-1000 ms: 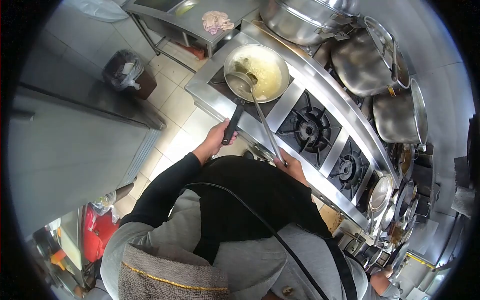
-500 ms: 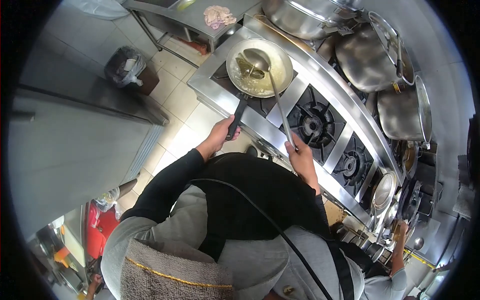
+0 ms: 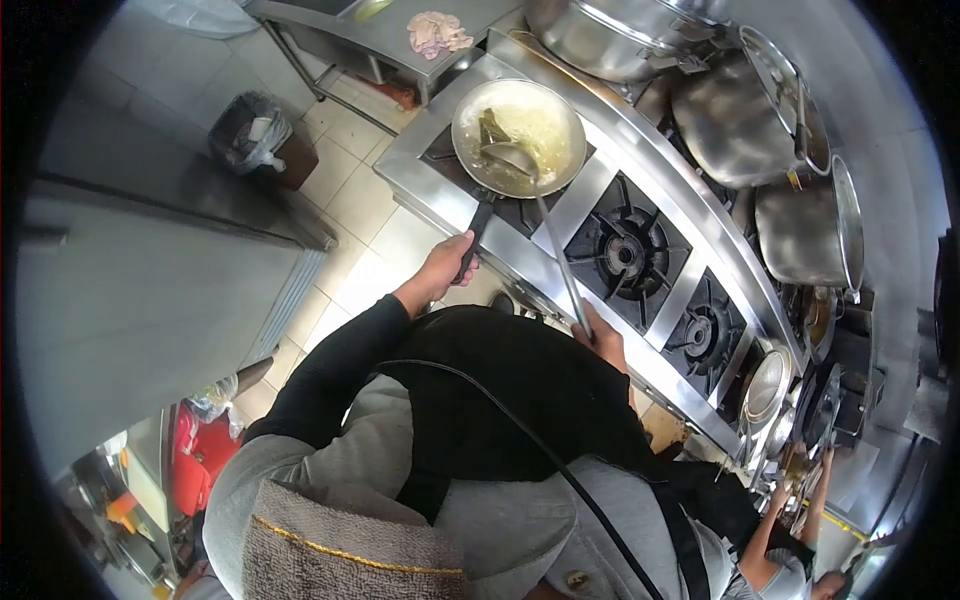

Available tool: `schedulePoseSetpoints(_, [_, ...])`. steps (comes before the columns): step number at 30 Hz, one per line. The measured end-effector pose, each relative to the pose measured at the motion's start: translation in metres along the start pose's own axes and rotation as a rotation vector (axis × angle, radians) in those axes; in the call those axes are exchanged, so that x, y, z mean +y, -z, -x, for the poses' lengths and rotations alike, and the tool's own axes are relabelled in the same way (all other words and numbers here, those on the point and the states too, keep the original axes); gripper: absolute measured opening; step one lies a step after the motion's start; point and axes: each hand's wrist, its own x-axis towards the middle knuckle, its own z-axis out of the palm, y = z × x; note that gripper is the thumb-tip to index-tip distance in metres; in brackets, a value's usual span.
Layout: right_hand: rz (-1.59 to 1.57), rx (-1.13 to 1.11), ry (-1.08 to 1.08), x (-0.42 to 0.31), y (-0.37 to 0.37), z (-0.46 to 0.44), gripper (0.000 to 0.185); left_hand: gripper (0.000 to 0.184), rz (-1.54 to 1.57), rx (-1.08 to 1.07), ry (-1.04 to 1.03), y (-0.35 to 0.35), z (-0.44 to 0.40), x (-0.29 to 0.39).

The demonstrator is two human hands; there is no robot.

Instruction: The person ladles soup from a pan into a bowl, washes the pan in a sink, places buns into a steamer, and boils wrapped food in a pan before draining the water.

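A frying pan [image 3: 560,118] rests on the stove's left burner, its black handle pointing toward me. My left hand [image 3: 451,264] is wrapped round that handle. Pale, bubbling liquid [image 3: 535,125] fills the pan, with a dark green leafy piece [image 3: 490,130] at its left side. My right hand [image 3: 602,340] grips the end of a long metal ladle [image 3: 560,255]. The ladle's bowl is in the liquid near the pan's front, beside the green piece.
Two more burners [image 3: 625,255] lie to the right of the pan. Large steel pots [image 3: 805,225] line the stove's back. A crumpled cloth [image 3: 438,33] sits on the counter, and a bin [image 3: 290,160] stands at left. A co-worker's arms [image 3: 770,530] reach in at lower right.
The ladle's bowl has moved from the pan's back toward its front, and my right hand has drawn back toward me. The co-worker's arms at lower right have shifted, with both now showing.
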Motion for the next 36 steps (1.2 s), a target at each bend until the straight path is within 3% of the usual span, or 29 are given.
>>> schedulePoseSetpoints(2, [0.046,0.033,0.071,0.000,-0.011,-0.007,0.045,0.043,-0.086,-0.023,-0.025,-0.003,-0.001,0.000])
schedulePoseSetpoints(5, [0.140,-0.017,-0.036,-0.008,-0.009,-0.015,0.046,0.044,-0.121,0.017,-0.075,-0.007,0.001,0.000])
schedulePoseSetpoints(8, [-0.034,0.029,-0.003,0.002,0.002,-0.014,0.046,0.044,-0.233,-0.009,-0.089,-0.003,0.007,0.009])
schedulePoseSetpoints(11, [0.001,0.139,0.104,0.018,0.015,-0.032,0.045,0.045,-0.239,0.000,-0.065,0.011,0.005,0.015])
schedulePoseSetpoints(12, [0.053,0.053,-0.152,0.017,0.024,-0.041,0.045,0.044,-0.244,-0.014,-0.072,0.017,0.003,0.018])
schedulePoseSetpoints(15, [0.090,0.075,-0.127,-0.014,0.037,-0.077,0.045,0.044,-0.281,-0.016,-0.060,0.028,0.003,0.029])
schedulePoseSetpoints(18, [0.092,0.124,0.076,0.019,0.023,-0.109,0.042,0.036,-0.281,-0.013,-0.076,0.027,0.001,0.028])
schedulePoseSetpoints(21, [-0.160,-0.113,-0.251,-0.011,0.016,-0.113,0.030,0.032,-0.271,0.006,-0.096,0.017,0.002,0.022])
schedulePoseSetpoints(22, [-0.463,-0.201,-0.359,-0.010,0.009,-0.117,0.020,0.031,-0.264,0.014,-0.105,0.013,0.003,0.019])
schedulePoseSetpoints(25, [-0.816,-0.214,-0.517,-0.012,0.009,-0.115,0.021,0.030,-0.253,0.042,-0.120,0.006,0.002,0.015])
schedulePoseSetpoints(30, [-0.991,-0.256,-0.535,-0.032,0.037,-0.109,0.028,0.030,-0.263,0.064,-0.140,0.002,0.004,0.012])
schedulePoseSetpoints(32, [-0.995,-0.287,-0.518,-0.044,0.043,-0.108,0.016,0.031,-0.265,0.063,-0.151,0.001,0.004,0.011])
schedulePoseSetpoints(36, [-0.911,-0.278,-0.487,-0.051,0.039,-0.105,0.014,0.034,-0.240,0.049,-0.174,0.006,0.001,0.006])
